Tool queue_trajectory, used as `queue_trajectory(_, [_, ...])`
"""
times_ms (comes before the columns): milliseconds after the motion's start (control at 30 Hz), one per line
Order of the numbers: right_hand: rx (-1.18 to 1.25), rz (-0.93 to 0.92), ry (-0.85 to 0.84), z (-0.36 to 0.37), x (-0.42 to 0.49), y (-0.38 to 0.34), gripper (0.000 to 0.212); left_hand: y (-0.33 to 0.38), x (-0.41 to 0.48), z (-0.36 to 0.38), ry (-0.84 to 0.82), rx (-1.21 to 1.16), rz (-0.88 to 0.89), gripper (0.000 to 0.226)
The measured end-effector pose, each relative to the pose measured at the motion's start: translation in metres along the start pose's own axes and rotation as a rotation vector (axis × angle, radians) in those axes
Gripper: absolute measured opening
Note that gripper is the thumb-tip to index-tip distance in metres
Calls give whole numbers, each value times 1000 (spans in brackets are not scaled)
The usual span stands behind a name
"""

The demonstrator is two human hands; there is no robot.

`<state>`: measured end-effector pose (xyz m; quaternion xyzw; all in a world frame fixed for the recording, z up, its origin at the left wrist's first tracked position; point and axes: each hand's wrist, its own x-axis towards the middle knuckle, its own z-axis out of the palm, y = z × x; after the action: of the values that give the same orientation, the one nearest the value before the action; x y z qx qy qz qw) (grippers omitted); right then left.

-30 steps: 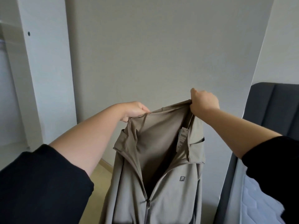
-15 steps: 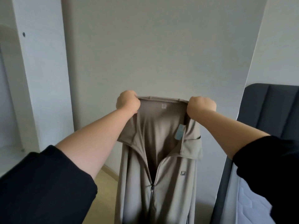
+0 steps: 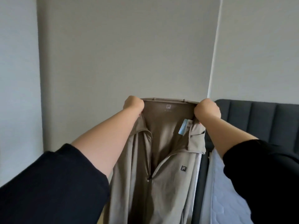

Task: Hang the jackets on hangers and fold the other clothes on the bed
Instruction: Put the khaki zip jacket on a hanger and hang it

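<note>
**In front of the wall: jacket up in both grips**

In mid-air before the grey wall (image 3: 121, 54), the beige jacket (image 3: 169, 183) hangs front toward the camera, clear of the bed (image 3: 226, 191).

- Left grip (image 3: 134, 104): clenched on one end of the collar edge. Only the back of the fist shows; the fingers curl away out of sight.
- Right grip (image 3: 207, 109): clenched on the other end, with the same limited view. The collar edge is stretched taut between the two.
- Zip (image 3: 149, 178): open from the collar down to the pull, closed below it.
- Tag (image 3: 183, 127): pale blue, hangs inside just below the right grip. Print too small to read.
- Neck label (image 3: 168, 106): blurred square mark, with unreadable text under it.
- Chest logo (image 3: 183, 168): small dark square. Lettering hard to make out.
- Jacket hem cut off by the bottom edge. The left forearm covers the shoulder on that side, and I can't tell where the jacket's sleeves hang.
- Bed is at the right, partly hidden behind the right arm and its black sleeve (image 3: 267, 175). A strip of pale mattress shows, and the dark headboard (image 3: 258, 117) runs off the right edge.
- Pale panel (image 3: 17, 78) at far left is cut off. Can't tell what it belongs to.
</note>
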<state>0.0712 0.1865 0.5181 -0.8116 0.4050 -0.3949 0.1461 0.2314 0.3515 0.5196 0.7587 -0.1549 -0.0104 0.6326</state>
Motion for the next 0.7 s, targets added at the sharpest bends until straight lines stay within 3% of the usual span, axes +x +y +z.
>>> queue_trajectory(233, [225,94,279,-127,-2,22,13,105,-67,35,-71,20,214,34])
queue_trajectory(500, [155,116,565,-266,-27,50,16,191,-149,60,-94,-100,400,36])
queue_trajectory(700, [141,157,625,-305,-32,89,7,210,-193,109,-132,-199,372,39])
